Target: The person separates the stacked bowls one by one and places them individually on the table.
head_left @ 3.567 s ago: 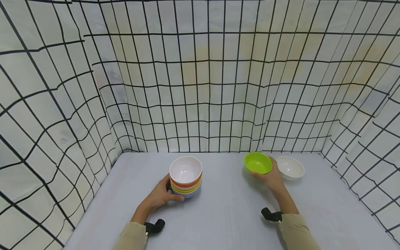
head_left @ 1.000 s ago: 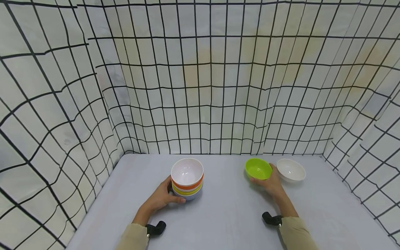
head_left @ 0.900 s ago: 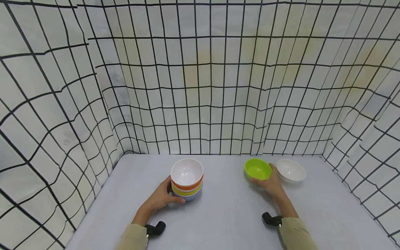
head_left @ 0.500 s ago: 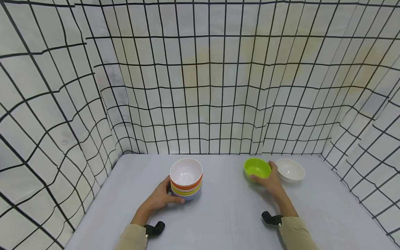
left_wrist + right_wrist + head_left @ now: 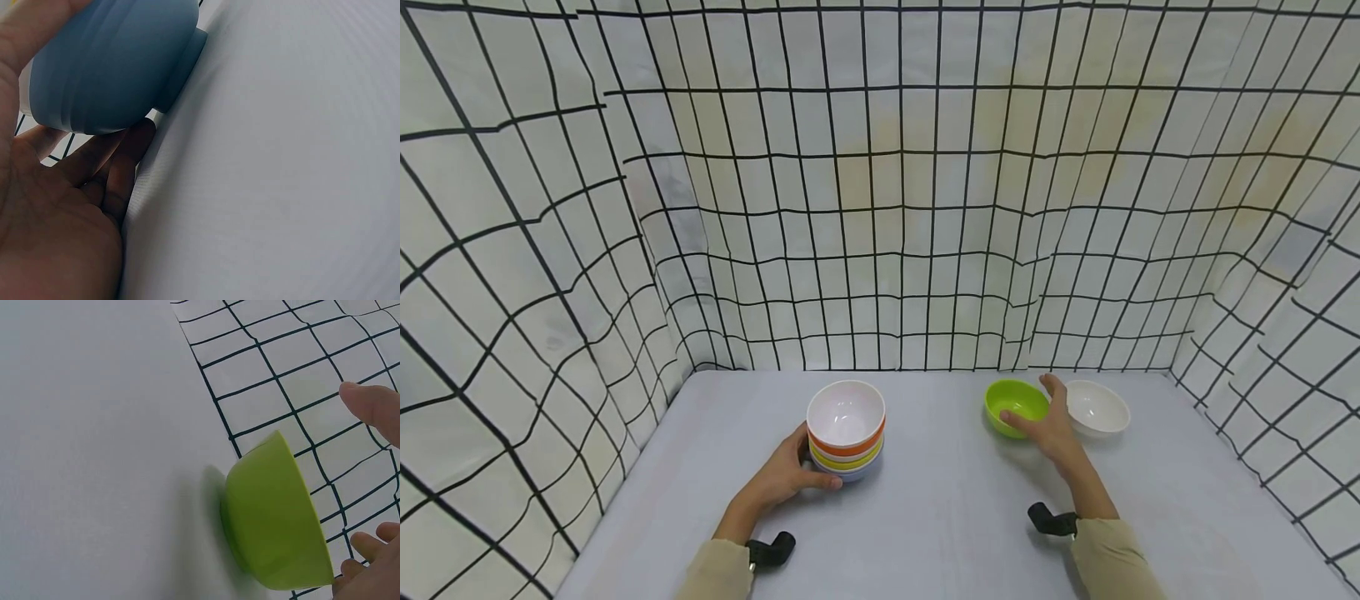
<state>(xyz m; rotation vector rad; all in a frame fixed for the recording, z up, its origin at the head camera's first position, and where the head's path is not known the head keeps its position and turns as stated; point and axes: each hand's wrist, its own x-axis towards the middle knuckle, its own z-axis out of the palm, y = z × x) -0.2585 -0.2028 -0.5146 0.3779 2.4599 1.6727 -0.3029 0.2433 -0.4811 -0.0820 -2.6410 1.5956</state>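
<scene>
My left hand (image 5: pixel 785 469) grips a stack of bowls (image 5: pixel 847 429) from its left side, thumb in front and fingers behind. On top is a white-lined orange bowl, with yellow below it and a light blue bowl (image 5: pixel 119 65) at the bottom. In the left wrist view the fingertips reach in low beside the blue bowl's foot. A lime green bowl (image 5: pixel 1004 422) stands upright on the table at the right. Over its right rim my right hand (image 5: pixel 1054 429) hovers with thumb and fingers spread apart. The right wrist view shows a gap between thumb and green bowl (image 5: pixel 272 519).
A white bowl (image 5: pixel 1099 410) stands just right of the green one, partly behind my right hand. White cloth covers the table (image 5: pixel 925 517). Padded white walls with a black grid (image 5: pixel 917 225) rise at the back and both sides.
The green bowl, held raised earlier, has come down onto the table. My right hand's fingers have since let go and lifted off its rim. The left hand and stack stay put.
</scene>
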